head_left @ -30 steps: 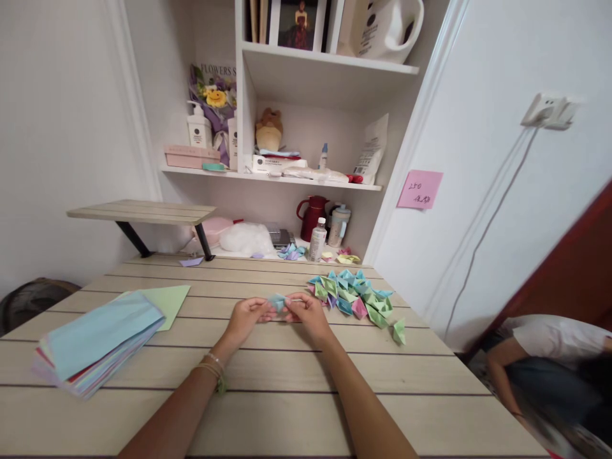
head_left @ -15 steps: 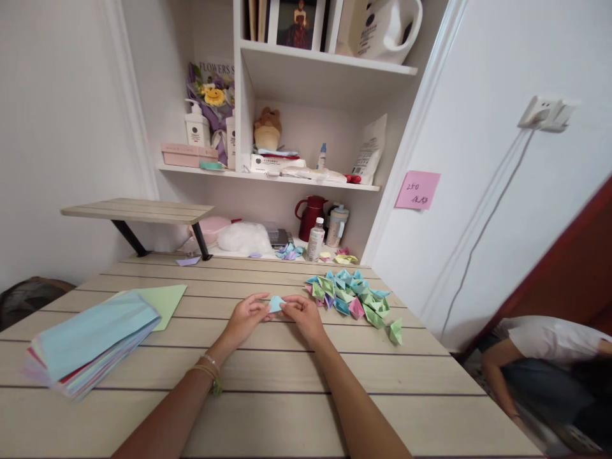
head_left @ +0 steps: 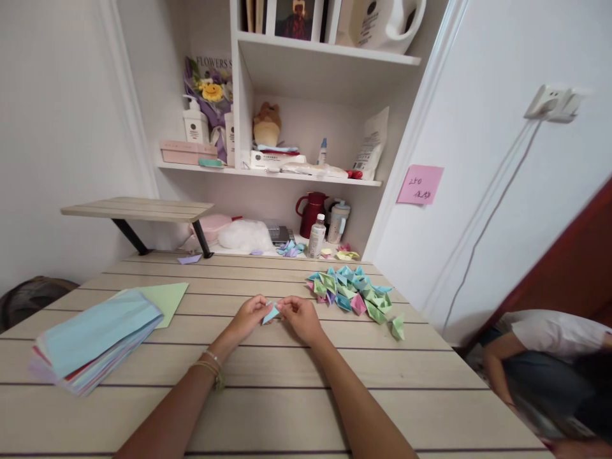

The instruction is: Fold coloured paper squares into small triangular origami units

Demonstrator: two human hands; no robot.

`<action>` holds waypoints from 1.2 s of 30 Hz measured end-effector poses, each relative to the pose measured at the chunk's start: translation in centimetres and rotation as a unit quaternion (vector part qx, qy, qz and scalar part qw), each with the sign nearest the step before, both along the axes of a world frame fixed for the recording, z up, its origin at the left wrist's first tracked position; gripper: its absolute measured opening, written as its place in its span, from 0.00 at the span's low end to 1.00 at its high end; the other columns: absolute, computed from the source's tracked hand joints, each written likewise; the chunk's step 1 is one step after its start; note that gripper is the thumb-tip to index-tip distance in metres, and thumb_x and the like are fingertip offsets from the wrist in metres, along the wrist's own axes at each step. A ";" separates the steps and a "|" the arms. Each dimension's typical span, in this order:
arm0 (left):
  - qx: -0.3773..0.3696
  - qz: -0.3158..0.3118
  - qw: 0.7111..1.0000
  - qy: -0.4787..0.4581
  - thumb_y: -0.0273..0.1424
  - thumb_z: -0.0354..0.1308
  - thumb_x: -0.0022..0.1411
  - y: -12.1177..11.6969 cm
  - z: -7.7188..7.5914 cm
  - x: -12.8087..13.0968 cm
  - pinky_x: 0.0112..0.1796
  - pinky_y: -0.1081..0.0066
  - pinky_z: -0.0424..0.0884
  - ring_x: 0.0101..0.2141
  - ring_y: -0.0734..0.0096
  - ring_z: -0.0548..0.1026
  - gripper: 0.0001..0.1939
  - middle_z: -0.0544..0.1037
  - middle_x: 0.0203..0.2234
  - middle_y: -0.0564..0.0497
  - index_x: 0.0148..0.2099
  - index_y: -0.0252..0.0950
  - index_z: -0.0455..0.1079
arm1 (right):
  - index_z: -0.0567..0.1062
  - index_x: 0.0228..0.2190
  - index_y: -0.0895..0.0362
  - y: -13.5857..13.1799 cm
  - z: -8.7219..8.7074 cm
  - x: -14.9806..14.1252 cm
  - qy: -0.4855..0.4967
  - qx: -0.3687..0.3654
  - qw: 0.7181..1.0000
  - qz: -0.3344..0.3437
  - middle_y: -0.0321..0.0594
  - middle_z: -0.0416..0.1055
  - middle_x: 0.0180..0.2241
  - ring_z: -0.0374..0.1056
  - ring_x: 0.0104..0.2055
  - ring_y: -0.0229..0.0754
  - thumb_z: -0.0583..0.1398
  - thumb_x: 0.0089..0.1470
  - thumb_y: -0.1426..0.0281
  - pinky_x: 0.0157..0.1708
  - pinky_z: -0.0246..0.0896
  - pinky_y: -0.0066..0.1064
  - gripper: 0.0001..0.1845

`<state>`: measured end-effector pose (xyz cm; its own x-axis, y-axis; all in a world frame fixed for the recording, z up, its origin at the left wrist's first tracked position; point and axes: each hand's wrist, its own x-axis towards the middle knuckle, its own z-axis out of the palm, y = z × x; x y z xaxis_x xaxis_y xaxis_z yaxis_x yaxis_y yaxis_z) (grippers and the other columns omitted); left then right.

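Observation:
A small piece of folded light-blue paper (head_left: 270, 313) is held between my two hands above the middle of the table. My left hand (head_left: 251, 317) pinches its left side, and the fingers of my right hand (head_left: 300, 317) close on its upper right edge. Just beyond my right hand lies a pile of folded paper boats (head_left: 351, 288) in blue, green, pink and purple. One green folded piece (head_left: 397, 327) sits apart at the pile's near right. Off to the left is a stack of coloured paper sheets (head_left: 98, 331), blue on top, partly over a green sheet (head_left: 167, 299).
A small raised wooden stand (head_left: 138, 208) is at the table's back left. Along the back stand a clear bottle (head_left: 316, 237), a red jug (head_left: 312, 215) and a light-blue cup (head_left: 338, 223), below loaded shelves (head_left: 268, 173). Another person (head_left: 540, 363) is low at the right, beyond the table.
The light-blue paper has tilted in my hands, showing a narrower slanted shape. My fingers have shifted slightly around it. The camera view has moved a little.

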<state>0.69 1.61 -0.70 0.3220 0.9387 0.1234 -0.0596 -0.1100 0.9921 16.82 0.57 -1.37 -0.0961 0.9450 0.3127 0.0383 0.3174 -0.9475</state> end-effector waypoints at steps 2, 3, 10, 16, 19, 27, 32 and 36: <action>-0.015 -0.008 1.000 0.003 0.37 0.61 0.47 0.0 0.2 -0.2 0.24 0.77 0.63 0.21 0.77 0.69 0.12 0.72 0.17 0.54 0.27 0.32 0.67 | 0.76 0.29 0.60 -0.2 0.4 0.1 0.028 0.002 1.000 -0.012 0.36 0.70 0.18 0.65 0.22 0.37 0.63 0.41 0.61 0.25 0.63 0.28 0.15; -0.028 -0.009 1.000 -0.001 0.37 0.61 0.48 0.0 0.2 -0.3 0.25 0.77 0.64 0.21 0.77 0.69 0.12 0.72 0.18 0.54 0.28 0.32 0.68 | 0.76 0.32 0.59 -0.3 0.7 0.1 0.051 0.001 0.999 -0.012 0.36 0.70 0.19 0.65 0.22 0.37 0.63 0.40 0.61 0.26 0.64 0.29 0.17; -0.096 0.029 0.992 -0.070 0.34 0.65 0.45 0.2 0.0 -0.8 0.33 0.73 0.70 0.27 0.72 0.74 0.15 0.77 0.25 0.46 0.35 0.30 0.71 | 0.74 0.37 0.59 -0.3 0.8 0.1 0.132 -0.037 0.990 0.033 0.40 0.74 0.27 0.69 0.27 0.39 0.63 0.39 0.64 0.31 0.66 0.32 0.20; -0.083 0.005 0.995 -0.048 0.35 0.65 0.45 0.2 -0.4 -0.5 0.34 0.71 0.71 0.28 0.70 0.76 0.16 0.78 0.26 0.46 0.36 0.31 0.73 | 0.74 0.34 0.58 0.0 0.2 0.0 0.063 -0.011 0.998 0.022 0.38 0.73 0.24 0.69 0.27 0.39 0.61 0.39 0.70 0.29 0.65 0.30 0.15; -0.083 -0.010 0.996 -0.039 0.35 0.64 0.45 0.0 -0.1 -0.5 0.33 0.71 0.71 0.28 0.70 0.76 0.16 0.78 0.27 0.45 0.36 0.30 0.73 | 0.73 0.37 0.58 -0.2 0.4 0.0 0.017 0.015 1.000 -0.006 0.37 0.73 0.26 0.67 0.24 0.37 0.60 0.39 0.73 0.24 0.62 0.26 0.17; -0.113 -0.008 0.993 -0.041 0.40 0.61 0.49 -0.4 0.6 -0.3 0.30 0.71 0.73 0.27 0.68 0.77 0.18 0.78 0.29 0.43 0.38 0.31 0.70 | 0.77 0.25 0.56 -0.3 0.4 -0.1 -0.044 0.152 0.983 -0.093 0.41 0.71 0.30 0.67 0.33 0.40 0.57 0.41 0.77 0.30 0.62 0.28 0.10; -0.072 0.007 0.997 -0.038 0.33 0.67 0.41 -0.3 0.1 -0.2 0.31 0.72 0.71 0.26 0.69 0.76 0.19 0.78 0.27 0.44 0.37 0.29 0.70 | 0.78 0.28 0.56 -0.3 0.5 0.4 -0.069 0.126 0.989 -0.035 0.42 0.73 0.33 0.68 0.35 0.41 0.58 0.42 0.75 0.34 0.63 0.30 0.10; 0.001 0.037 0.999 -0.024 0.32 0.67 0.40 -0.1 -0.2 -0.1 0.33 0.69 0.71 0.28 0.69 0.75 0.19 0.79 0.28 0.45 0.36 0.29 0.72 | 0.75 0.39 0.56 -0.3 0.5 0.6 -0.014 0.031 0.999 0.003 0.43 0.74 0.34 0.70 0.33 0.41 0.59 0.44 0.69 0.33 0.65 0.32 0.16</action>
<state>0.62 1.48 -0.90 0.2455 0.9594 0.1392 -0.0979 -0.1183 0.9881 17.42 0.31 -0.83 -0.1113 0.9229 0.3686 0.0625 0.3767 -0.9242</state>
